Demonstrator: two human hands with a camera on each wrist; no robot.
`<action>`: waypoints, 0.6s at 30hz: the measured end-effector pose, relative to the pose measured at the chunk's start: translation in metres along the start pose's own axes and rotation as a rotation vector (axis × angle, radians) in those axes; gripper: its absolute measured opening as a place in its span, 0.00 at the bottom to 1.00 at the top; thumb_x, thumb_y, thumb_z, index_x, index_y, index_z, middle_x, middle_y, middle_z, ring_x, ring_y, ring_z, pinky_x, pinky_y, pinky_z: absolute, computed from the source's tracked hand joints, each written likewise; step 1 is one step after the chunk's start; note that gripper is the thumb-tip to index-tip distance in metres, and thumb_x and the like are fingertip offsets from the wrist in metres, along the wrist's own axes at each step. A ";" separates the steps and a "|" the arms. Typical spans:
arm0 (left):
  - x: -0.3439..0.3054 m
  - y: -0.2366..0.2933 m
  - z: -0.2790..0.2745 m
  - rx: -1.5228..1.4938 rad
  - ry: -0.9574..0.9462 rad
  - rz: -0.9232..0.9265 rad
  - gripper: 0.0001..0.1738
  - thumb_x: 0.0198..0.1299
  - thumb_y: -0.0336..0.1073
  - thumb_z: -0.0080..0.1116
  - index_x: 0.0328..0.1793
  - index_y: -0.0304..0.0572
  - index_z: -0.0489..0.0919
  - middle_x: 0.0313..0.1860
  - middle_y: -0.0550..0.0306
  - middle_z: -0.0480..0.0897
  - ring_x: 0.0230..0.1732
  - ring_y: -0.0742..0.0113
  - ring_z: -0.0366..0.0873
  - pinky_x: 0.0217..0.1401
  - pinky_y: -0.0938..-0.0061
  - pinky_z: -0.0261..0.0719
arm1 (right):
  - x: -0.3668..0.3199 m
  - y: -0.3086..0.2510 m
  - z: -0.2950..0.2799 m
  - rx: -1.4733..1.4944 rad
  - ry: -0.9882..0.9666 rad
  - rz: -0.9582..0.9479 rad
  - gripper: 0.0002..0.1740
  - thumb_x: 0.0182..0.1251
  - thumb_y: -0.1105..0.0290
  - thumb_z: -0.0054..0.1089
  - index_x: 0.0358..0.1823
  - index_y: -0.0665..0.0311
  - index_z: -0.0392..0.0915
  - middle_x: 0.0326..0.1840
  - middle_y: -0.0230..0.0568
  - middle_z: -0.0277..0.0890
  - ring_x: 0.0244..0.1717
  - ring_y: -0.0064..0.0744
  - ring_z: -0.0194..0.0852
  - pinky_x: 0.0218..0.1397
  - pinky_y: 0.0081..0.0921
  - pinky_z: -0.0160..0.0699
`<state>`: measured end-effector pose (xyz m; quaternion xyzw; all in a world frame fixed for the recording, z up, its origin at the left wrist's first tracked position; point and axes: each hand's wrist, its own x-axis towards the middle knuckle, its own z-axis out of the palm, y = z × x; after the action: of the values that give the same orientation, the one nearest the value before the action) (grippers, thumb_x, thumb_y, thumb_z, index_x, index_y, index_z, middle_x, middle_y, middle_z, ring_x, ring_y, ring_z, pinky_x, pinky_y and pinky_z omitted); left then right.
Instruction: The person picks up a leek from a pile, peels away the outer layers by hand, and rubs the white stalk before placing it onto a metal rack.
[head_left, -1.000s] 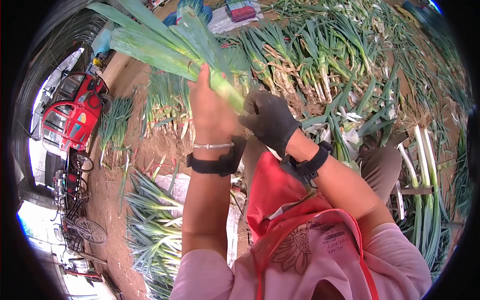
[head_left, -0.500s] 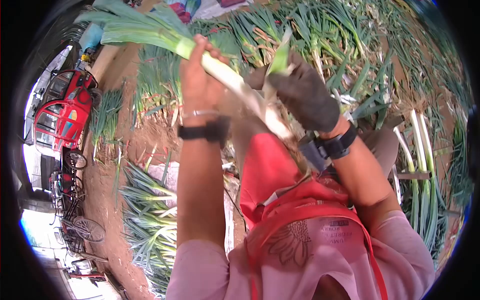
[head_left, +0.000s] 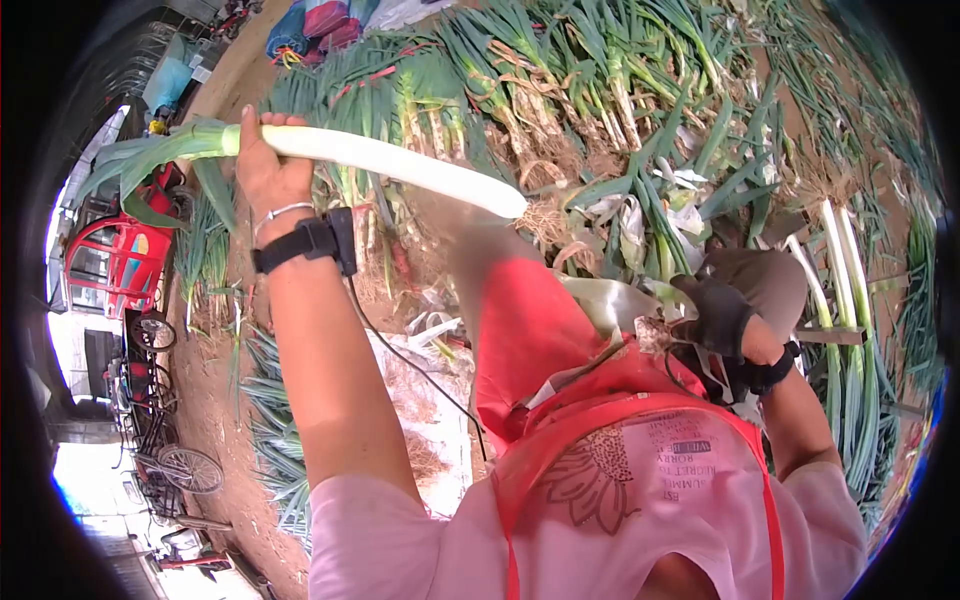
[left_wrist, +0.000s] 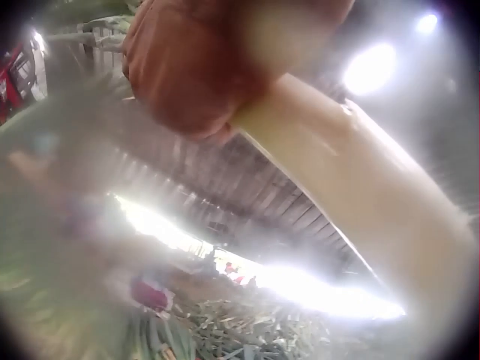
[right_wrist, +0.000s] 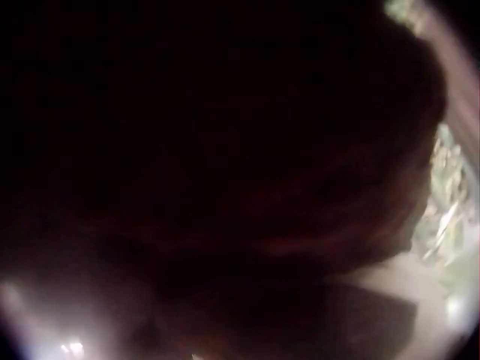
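In the head view my bare left hand [head_left: 275, 172] grips a leek [head_left: 410, 165] where its white shank meets the green leaves. The shank points right, smooth and white, with a tuft of roots [head_left: 545, 218] at its end. The leaves [head_left: 165, 165] droop to the left. In the left wrist view the fingers [left_wrist: 195, 82] curl round the pale shank [left_wrist: 360, 165]. Low over the lap, my black-gloved right hand [head_left: 722, 315] holds a peeled leek layer [head_left: 605, 300], whitish and limp, with a brownish end by the fingers. The glove darkens most of the right wrist view.
Rows of rooted leeks [head_left: 620, 90] lie across the ground ahead. Cleaned leeks [head_left: 850, 290] rest on a rack at the right, and more leeks [head_left: 275, 420] lie at the left. A red apron [head_left: 530, 330] covers the lap. A red vehicle [head_left: 120, 260] and bicycles stand far left.
My left hand has moved left with the leek, whose shank now shows white and bare. The right hand has pulled away from it, down and right to the lap, with the peeled layer.
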<state>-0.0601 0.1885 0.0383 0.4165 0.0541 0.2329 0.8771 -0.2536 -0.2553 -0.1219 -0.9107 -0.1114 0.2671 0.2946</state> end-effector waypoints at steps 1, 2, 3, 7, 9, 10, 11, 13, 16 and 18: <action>-0.004 0.002 0.002 0.018 0.037 0.003 0.13 0.66 0.41 0.54 0.38 0.40 0.67 0.29 0.58 0.70 0.31 0.65 0.70 0.39 0.67 0.74 | 0.007 -0.005 0.000 -0.072 0.166 -0.136 0.32 0.56 0.63 0.68 0.60 0.66 0.67 0.49 0.51 0.75 0.50 0.55 0.75 0.53 0.41 0.74; -0.014 0.003 0.011 0.034 0.074 0.009 0.15 0.65 0.43 0.55 0.42 0.39 0.68 0.32 0.56 0.73 0.34 0.62 0.72 0.43 0.63 0.75 | 0.015 -0.011 0.000 -0.144 0.334 -0.274 0.34 0.55 0.60 0.68 0.60 0.65 0.66 0.55 0.53 0.73 0.53 0.54 0.74 0.55 0.43 0.74; -0.022 0.004 0.019 0.032 0.068 0.006 0.18 0.65 0.44 0.54 0.49 0.38 0.67 0.37 0.54 0.73 0.40 0.59 0.73 0.51 0.59 0.73 | 0.030 -0.018 0.001 -0.011 0.461 -0.399 0.40 0.51 0.60 0.71 0.64 0.65 0.63 0.62 0.55 0.67 0.59 0.54 0.69 0.59 0.41 0.71; -0.062 0.009 0.053 -0.062 -0.017 0.005 0.19 0.66 0.41 0.52 0.55 0.35 0.66 0.46 0.49 0.72 0.45 0.57 0.74 0.60 0.56 0.69 | 0.080 -0.081 -0.001 0.275 0.585 -0.498 0.43 0.50 0.59 0.71 0.66 0.65 0.62 0.58 0.54 0.69 0.59 0.51 0.69 0.62 0.36 0.68; -0.073 0.008 0.060 -0.043 -0.075 0.069 0.18 0.68 0.40 0.50 0.55 0.35 0.66 0.46 0.50 0.73 0.47 0.58 0.74 0.57 0.59 0.71 | 0.088 -0.098 0.000 0.448 0.461 -0.391 0.34 0.53 0.61 0.68 0.61 0.67 0.68 0.48 0.48 0.74 0.50 0.41 0.73 0.56 0.27 0.70; -0.080 0.009 0.062 -0.010 -0.123 0.121 0.16 0.69 0.40 0.48 0.54 0.35 0.67 0.46 0.51 0.73 0.49 0.59 0.73 0.54 0.62 0.73 | 0.085 -0.105 0.000 0.574 0.323 -0.339 0.29 0.55 0.62 0.66 0.57 0.68 0.72 0.42 0.45 0.76 0.44 0.35 0.74 0.52 0.23 0.71; -0.092 0.012 0.067 -0.013 -0.135 0.131 0.17 0.70 0.38 0.47 0.58 0.34 0.67 0.51 0.48 0.75 0.54 0.56 0.75 0.58 0.59 0.73 | 0.079 -0.110 -0.003 0.626 0.231 -0.335 0.21 0.57 0.65 0.61 0.51 0.68 0.77 0.34 0.37 0.75 0.36 0.24 0.70 0.44 0.18 0.69; -0.103 0.020 0.065 -0.081 -0.271 0.115 0.17 0.69 0.38 0.48 0.58 0.34 0.67 0.52 0.47 0.76 0.56 0.56 0.75 0.61 0.57 0.73 | 0.074 -0.106 0.003 0.782 0.151 -0.395 0.20 0.58 0.65 0.61 0.51 0.66 0.76 0.34 0.36 0.74 0.35 0.22 0.70 0.42 0.19 0.69; -0.099 0.015 0.056 -0.188 -0.446 0.079 0.18 0.67 0.37 0.54 0.57 0.33 0.68 0.49 0.47 0.78 0.55 0.56 0.77 0.58 0.55 0.78 | 0.073 -0.100 0.003 0.849 0.049 -0.487 0.20 0.58 0.67 0.61 0.52 0.64 0.76 0.36 0.38 0.75 0.34 0.24 0.72 0.40 0.22 0.72; -0.099 0.004 0.058 0.022 -0.280 0.193 0.19 0.63 0.32 0.59 0.56 0.33 0.68 0.46 0.49 0.79 0.49 0.59 0.80 0.49 0.62 0.83 | 0.075 -0.107 -0.008 0.263 0.229 -0.392 0.21 0.58 0.67 0.62 0.53 0.66 0.76 0.39 0.43 0.77 0.36 0.30 0.76 0.42 0.26 0.75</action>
<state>-0.1322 0.1050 0.0693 0.4577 -0.1064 0.2553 0.8450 -0.1910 -0.1461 -0.0839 -0.8499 -0.2163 0.1124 0.4671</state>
